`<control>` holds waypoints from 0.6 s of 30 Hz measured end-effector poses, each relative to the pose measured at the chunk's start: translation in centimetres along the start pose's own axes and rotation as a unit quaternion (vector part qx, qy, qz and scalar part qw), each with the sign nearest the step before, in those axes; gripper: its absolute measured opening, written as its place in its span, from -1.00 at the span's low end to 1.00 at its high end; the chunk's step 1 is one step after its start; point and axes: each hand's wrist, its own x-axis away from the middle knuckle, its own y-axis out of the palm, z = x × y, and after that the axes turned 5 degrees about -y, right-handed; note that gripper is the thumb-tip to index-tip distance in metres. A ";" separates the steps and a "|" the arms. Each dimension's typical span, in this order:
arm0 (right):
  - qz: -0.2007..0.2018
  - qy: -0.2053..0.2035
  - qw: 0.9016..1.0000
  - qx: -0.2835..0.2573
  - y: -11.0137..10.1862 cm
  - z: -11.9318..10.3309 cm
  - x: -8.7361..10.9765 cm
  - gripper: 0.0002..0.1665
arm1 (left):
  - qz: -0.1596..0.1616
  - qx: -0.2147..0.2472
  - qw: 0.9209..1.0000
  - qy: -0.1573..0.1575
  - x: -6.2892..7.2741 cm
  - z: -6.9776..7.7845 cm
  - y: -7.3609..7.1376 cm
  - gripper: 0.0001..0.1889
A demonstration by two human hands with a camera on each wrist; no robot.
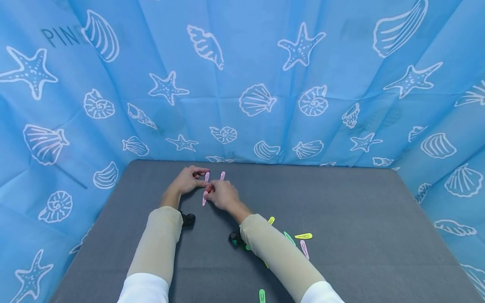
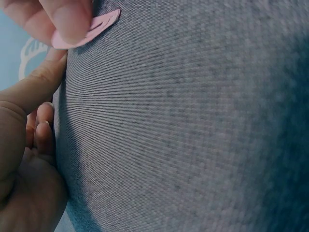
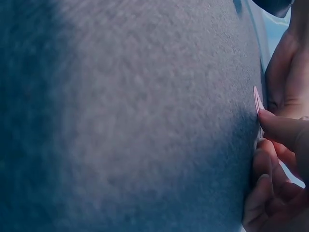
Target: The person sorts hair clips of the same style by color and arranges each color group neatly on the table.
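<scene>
My right hand (image 1: pixel 224 195) pinches a pink snap hair clip (image 1: pixel 205 199) between thumb and fingers, low over the grey table. In the left wrist view this hair clip (image 2: pixel 104 25) points its narrow end away from the fingertips. Just beyond it, a second pink hair clip (image 1: pixel 207 175) lies between the thumb and index finger of my left hand (image 1: pixel 186 180), which holds it near its ends. The two hands almost meet, and the right fingers partly cover the left thumb's tip. A third pink hair clip (image 1: pixel 222 175) lies just beyond the right hand.
Near the right forearm lie loose clips: a yellow clip (image 1: pixel 304 236), a green clip (image 1: pixel 289 238), a pink clip (image 1: pixel 305 249) and others partly under the sleeve. A green clip (image 1: pixel 262 296) lies at the near edge of view. A blue shell-patterned curtain (image 1: pixel 235 84) hangs behind the grey table (image 1: pixel 360 210).
</scene>
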 end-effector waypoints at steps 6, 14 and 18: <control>0.001 -0.028 0.999 0.026 -0.3 0.2 0.2 -0.79 | 0.004 -0.005 1.000 0.004 0.1 0.2 0.1 -0.47; -0.030 -0.088 0.986 0.138 -2.3 -0.3 2.3 -0.42 | 0.006 -0.012 1.000 0.013 0.1 0.1 0.3 -0.47; -0.011 -0.127 0.962 0.243 -2.8 -0.3 3.9 -0.25 | 0.007 -0.014 1.000 0.016 0.2 -0.1 0.2 -0.44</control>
